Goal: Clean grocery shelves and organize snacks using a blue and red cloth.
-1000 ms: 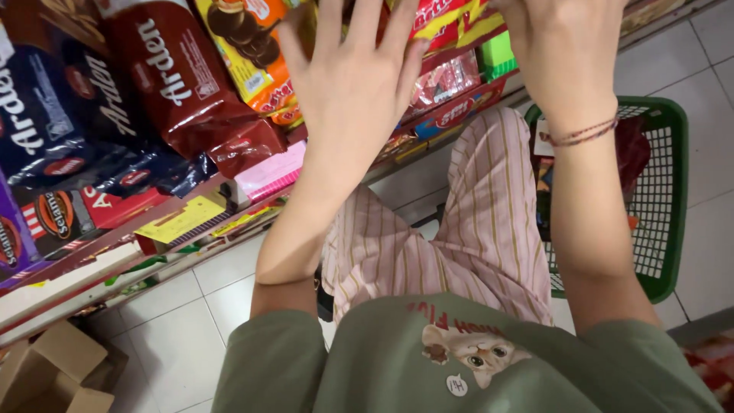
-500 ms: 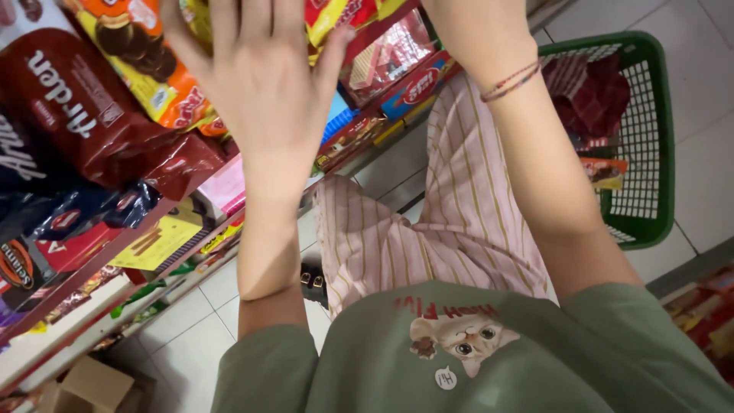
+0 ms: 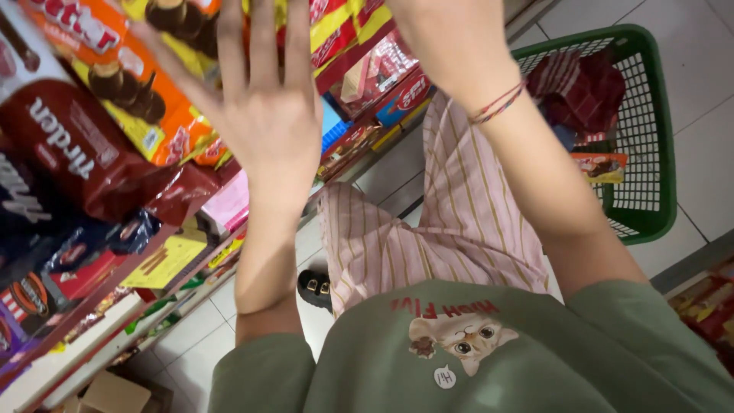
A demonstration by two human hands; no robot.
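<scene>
While I watch: both hands reach the snack shelf.
Left hand [image 3: 264, 115]: fingers spread, against orange glossy biscuit packet [image 3: 145, 92].
Right hand [image 3: 447, 38]: fingers cropped, cannot tell.
Green plastic basket [image 3: 650, 153]: right of shelf.

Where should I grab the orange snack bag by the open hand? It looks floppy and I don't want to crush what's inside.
Grip the orange snack bag by its lower edge, coming from the front beside the left hand. It leans face-out on the shelf, soft and flat, so a pinch at the edge likely spares the contents.

The left hand's [image 3: 264, 107] fingertips and most of the right hand [image 3: 447, 38] run off the top edge; both blur.
</scene>
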